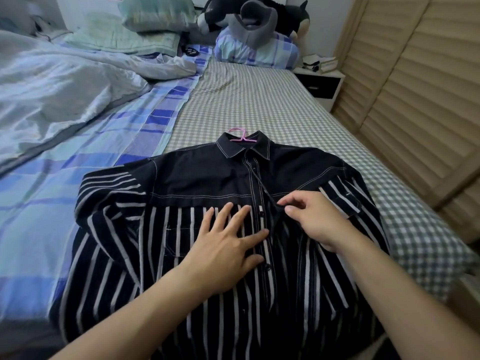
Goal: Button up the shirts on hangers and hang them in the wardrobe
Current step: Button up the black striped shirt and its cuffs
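A black shirt with white stripes [197,183] lies front up on the bed, collar pointing away from me. A pink hanger [240,135] sits inside it, its hook poking out above the collar. My left hand [228,240] lies flat with spread fingers on the striped chest, just left of the button placket. My right hand [311,219] pinches the edge of the right front panel at chest height, beside the placket. The upper placket gapes a little; two dark buttons show lower down the placket.
The bed carries a gingham sheet [259,100], a blue plaid sheet and a rumpled pale duvet [57,81] on the left. Pillows and a plush toy [254,19] sit at the head. A nightstand [320,81] and louvred wooden wardrobe doors [415,87] stand on the right.
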Available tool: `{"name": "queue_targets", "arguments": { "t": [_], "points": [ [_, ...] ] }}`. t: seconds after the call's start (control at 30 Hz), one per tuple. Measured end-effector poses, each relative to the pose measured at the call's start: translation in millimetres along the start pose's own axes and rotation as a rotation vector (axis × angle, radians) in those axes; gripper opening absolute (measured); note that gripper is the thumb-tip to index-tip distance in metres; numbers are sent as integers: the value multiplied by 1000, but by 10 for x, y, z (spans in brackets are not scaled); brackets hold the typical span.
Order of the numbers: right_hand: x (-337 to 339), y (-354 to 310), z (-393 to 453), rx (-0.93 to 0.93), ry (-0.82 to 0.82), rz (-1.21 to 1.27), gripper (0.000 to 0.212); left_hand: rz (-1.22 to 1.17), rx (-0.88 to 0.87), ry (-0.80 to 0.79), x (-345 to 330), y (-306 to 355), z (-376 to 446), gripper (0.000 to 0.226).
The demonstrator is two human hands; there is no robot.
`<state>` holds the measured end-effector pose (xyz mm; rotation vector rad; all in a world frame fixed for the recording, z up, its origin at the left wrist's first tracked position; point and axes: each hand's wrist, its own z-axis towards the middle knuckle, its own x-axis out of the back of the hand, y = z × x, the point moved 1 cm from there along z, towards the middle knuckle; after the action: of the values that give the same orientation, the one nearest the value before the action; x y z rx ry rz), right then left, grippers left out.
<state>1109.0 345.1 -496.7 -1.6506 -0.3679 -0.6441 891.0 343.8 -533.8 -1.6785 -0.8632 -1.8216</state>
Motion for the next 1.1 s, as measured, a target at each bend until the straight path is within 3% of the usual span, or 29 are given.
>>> {"name": "queue_targets", "arguments": {
  "t": [0.1,0.17,0.27,0.37,0.47,0.53,0.7,0.8,0.93,1.1],
  "points": [
    [-123,4,4,-72,126,-95,23,-90,-37,150,28,-27,64,52],
    [-216,-82,26,-62,176,-197,7,-172,-55,274,15,-41,131,43],
    [-356,-197,84,66,152,-421,29,-215,-16,387,28,-6,242,30],
    [-342,-262,97,139,135,-596,28,-224,98,392,28,14,352,12],
    [-210,-266,93,70,103,-679,11,-211,152,330,12,45,444,28],
    [-131,-213,148,-53,30,-554,12,-174,154,306,7,61,497,32],
    [-22,-162,220,-300,-178,129,17,-233,192,294,45,42,582,15],
    [-44,-200,184,-349,-286,210,21,-267,237,273,57,45,600,8],
    [-95,-184,170,-321,-257,255,24,-262,246,262,72,52,602,8],
    [-134,-222,143,-391,-159,594,42,-462,348,203,228,34,641,5]
  ]
}}
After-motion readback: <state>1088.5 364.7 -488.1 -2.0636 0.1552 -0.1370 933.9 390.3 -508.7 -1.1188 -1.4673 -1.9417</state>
